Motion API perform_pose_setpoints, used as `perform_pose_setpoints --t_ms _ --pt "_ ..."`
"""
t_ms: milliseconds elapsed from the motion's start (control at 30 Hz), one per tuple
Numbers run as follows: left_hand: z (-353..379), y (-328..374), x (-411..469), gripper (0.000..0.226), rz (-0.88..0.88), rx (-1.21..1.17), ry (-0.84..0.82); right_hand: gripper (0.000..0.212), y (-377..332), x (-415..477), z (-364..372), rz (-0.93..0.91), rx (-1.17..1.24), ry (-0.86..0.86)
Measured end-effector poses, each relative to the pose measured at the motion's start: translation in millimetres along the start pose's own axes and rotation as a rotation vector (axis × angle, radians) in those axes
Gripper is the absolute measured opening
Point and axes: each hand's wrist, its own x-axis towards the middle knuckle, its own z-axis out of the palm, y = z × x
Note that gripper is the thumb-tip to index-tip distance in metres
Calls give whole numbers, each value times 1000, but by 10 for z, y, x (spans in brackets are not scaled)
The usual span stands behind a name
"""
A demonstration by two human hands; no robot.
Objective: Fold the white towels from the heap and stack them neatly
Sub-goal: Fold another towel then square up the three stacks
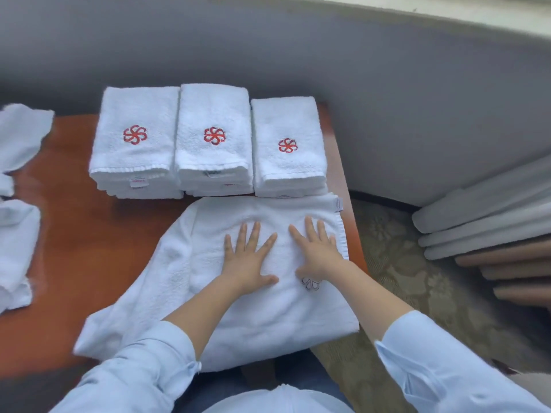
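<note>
Reddish-brown polished wooden counter (pixel 74 248) noted as the work surface, set against a grey wall. A large white terry towel (pixel 268 317) is laid partly folded across the near right of the counter, its near edge hanging over towards the person and its left side skewed outward. It is judged to be mid-fold, with the doubled layer being flattened before the next fold is made. Along the far edge, finished towels are ranked side by side, each with a red pinwheel emblem uppermost: left stack (pixel 134 114), middle stack (pixel 213 108), right stack (pixel 286 120). Edges are aligned, presumably so that the piles stay neat. The right stack appears lower than the other two. A crumpled heap of loose white towels (pixel 18 248) lies at the left edge of the counter, well apart from the work, not yet folded. The left hand (pixel 247 257) and right hand (pixel 319 248) are laid flat on the middle of the spread towel, just beside each other, fingers straight and splayed. Nothing is gripped; the cloth is only pressed down. The towel lies directly beneath both palms. A faint grey emblem (pixel 311 284) is seen through the cloth beside the right wrist. A small white label (pixel 338 204) is seen at the far right corner.
</note>
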Motion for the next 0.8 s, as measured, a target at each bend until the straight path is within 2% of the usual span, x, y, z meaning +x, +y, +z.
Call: perform_pose_setpoints --t_ms 100,200,300,433,633,800 --pt "-63 7 -34 90 3 -27 44 109 89 50 -94 -54 -43 -4" --pt "-132 -56 -162 73 24 -113 95 103 103 31 -158 -82 -79 0" --pt "-127 -154 -391 55 0 -263 230 96 71 -40 -187 -97 -94 39" --pt "-6 -364 -855 36 -120 -415 431 84 -178 -153 -135 -194 -147 131" --pt "190 -627 -1563 32 -329 -484 671 78 -1039 -299 49 -492 -36 87" --pt "383 -787 -2099 44 -573 -593 715 64 -1642 -465 328 -744 -42 46"
